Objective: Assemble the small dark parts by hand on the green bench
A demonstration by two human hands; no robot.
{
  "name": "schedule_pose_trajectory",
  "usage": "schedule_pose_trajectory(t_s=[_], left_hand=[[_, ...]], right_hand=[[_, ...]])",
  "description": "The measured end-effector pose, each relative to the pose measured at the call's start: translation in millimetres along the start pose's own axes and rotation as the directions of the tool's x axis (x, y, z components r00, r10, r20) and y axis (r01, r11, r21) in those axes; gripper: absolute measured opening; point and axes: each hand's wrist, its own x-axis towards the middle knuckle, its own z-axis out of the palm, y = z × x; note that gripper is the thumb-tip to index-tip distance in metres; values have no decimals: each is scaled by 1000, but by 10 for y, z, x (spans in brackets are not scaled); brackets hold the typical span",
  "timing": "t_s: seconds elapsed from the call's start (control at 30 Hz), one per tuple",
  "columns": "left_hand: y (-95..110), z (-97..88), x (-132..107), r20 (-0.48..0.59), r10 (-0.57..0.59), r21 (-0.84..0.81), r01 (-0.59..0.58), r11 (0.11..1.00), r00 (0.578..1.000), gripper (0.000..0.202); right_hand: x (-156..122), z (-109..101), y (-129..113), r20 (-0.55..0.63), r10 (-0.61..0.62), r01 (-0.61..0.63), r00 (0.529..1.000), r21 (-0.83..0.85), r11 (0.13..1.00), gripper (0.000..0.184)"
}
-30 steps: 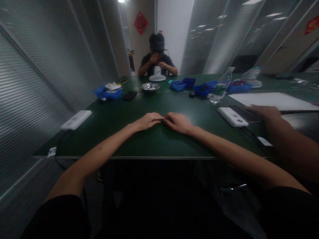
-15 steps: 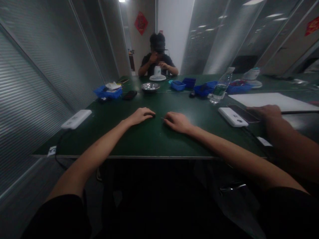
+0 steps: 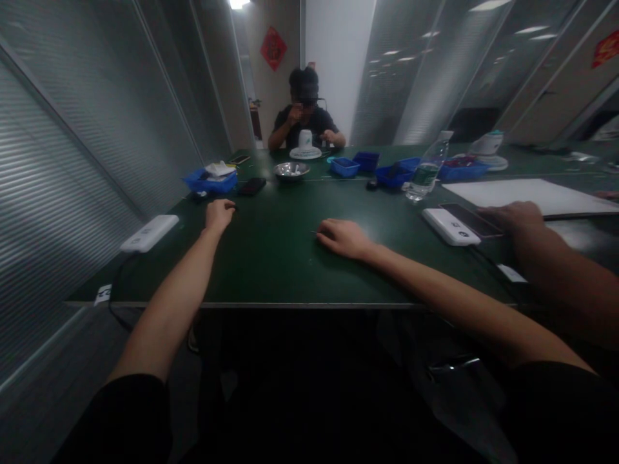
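My left hand (image 3: 219,213) reaches out over the dark green table (image 3: 275,264), its fingers curled closed on a small dark thing that I cannot make out. It is nearest the blue bin (image 3: 211,182) with white bits at the far left. My right hand (image 3: 342,236) rests on the table near the middle, fingers pinched round a thin pin-like piece whose tip pokes out to the left.
A white power bank (image 3: 149,232) with a cable lies at the left edge. Another white power bank (image 3: 451,226) and a phone (image 3: 471,220) lie right, under another person's hand (image 3: 516,216). Farther off are a steel bowl (image 3: 291,169), blue bins (image 3: 345,166), a water bottle (image 3: 427,170) and a seated person (image 3: 304,109).
My hands were touching at the table's middle. The left hand has pulled away and travelled far left and forward toward the blue bin. The right hand has stayed in place.
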Motion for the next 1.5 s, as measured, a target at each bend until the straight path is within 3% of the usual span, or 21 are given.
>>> schedule_pose_trajectory(t_s=[0.17, 0.33, 0.47, 0.57, 0.63, 0.7, 0.83, 0.97, 1.1, 1.3, 1.5], left_hand=[[-274, -74, 68, -141, -224, -32, 222, 975, 964, 24], [-360, -107, 123, -150, -347, -47, 344, 938, 926, 22], [-225, -97, 93, -63, -252, -18, 251, 968, 966, 26], [8, -53, 2, 39, -67, -7, 68, 998, 997, 27], [195, -7, -80, 122, 87, -30, -84, 996, 989, 27], [383, 44, -175, 200, 253, -82, -241, 967, 947, 28], [714, 118, -398, 300, 529, -237, -475, 847, 794, 30], [979, 130, -624, 334, 690, -412, -558, 720, 643, 32], [1167, 158, -787, 326, 790, -510, -607, 610, 520, 34], [1311, 265, -930, 287, 854, -544, -660, 518, 434, 30], [1331, 275, -963, 274, 869, -548, -676, 494, 413, 29]], right_hand=[[-3, -5, -8, 14, 7, -7, 1000, 6, 1000, 32], [1, 6, -1, 5, 3, -3, 1000, -12, 1000, 32], [5, 6, -3, 13, -1, 1, 1000, -23, 1000, 32], [3, -7, -15, 17, -2, 2, 1000, -27, 1000, 32], [1, -15, -22, 22, 1, -1, 1000, -26, 1000, 33], [3, -18, -24, 24, 5, -4, 1000, -26, 1000, 34], [11, -13, -19, 26, 6, -5, 1000, -32, 999, 33], [12, -8, -10, 28, 4, -3, 1000, -27, 1000, 33], [7, -8, -12, 18, 7, -7, 1000, -37, 999, 33], [8, -10, -10, 20, 7, -6, 1000, -29, 1000, 33], [8, 10, 15, 11, -9, 9, 1000, -39, 999, 32]])
